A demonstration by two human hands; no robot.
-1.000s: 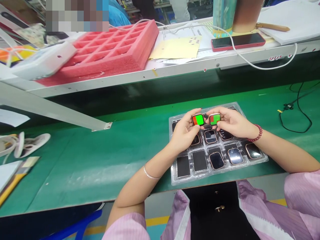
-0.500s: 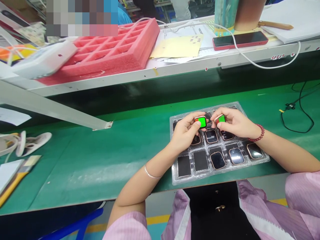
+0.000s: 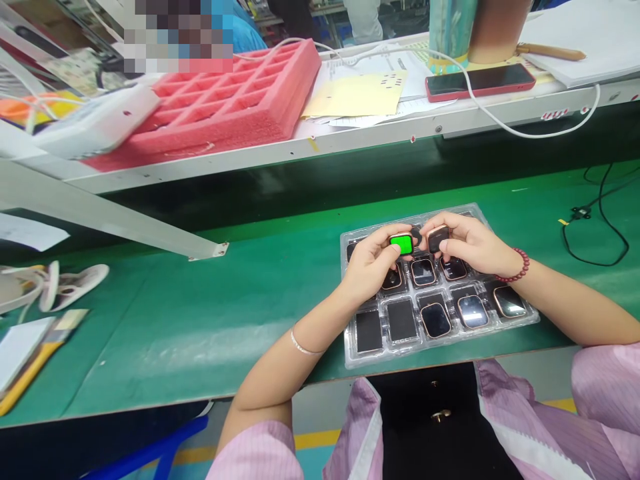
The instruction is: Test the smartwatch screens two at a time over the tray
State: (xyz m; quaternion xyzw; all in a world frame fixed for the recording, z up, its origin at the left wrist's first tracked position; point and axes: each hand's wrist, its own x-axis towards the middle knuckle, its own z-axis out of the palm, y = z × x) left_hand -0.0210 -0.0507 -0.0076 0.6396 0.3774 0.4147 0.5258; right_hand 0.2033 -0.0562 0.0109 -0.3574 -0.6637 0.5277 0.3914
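Note:
My left hand [image 3: 373, 263] is closed around a smartwatch [image 3: 401, 245] whose screen glows plain green, the thumb on its edge. In my right hand [image 3: 467, 243] is a second smartwatch [image 3: 438, 238] with a dark screen, pinched between thumb and fingers. Both are held just above a clear plastic tray [image 3: 350, 360]. Several dark-faced watches with gold rims lie in its compartments, among them one watch [image 3: 436, 321] in the near row. The two compartments at the near left show only black pads [image 3: 402, 320].
A white-edged shelf [image 3: 360, 137] runs above the green table, carrying a pink foam tray [image 3: 280, 100], papers and a phone [image 3: 480, 83]. At left lie a brush [image 3: 45, 353] and a white sandal-shaped item [image 3: 80, 283]. A black cable [image 3: 595, 247] lies at right.
The right-hand watch's screen has gone from red and green to dark. The left-hand watch's screen has lost its red part and shows all green. Both hands stay nearly in place.

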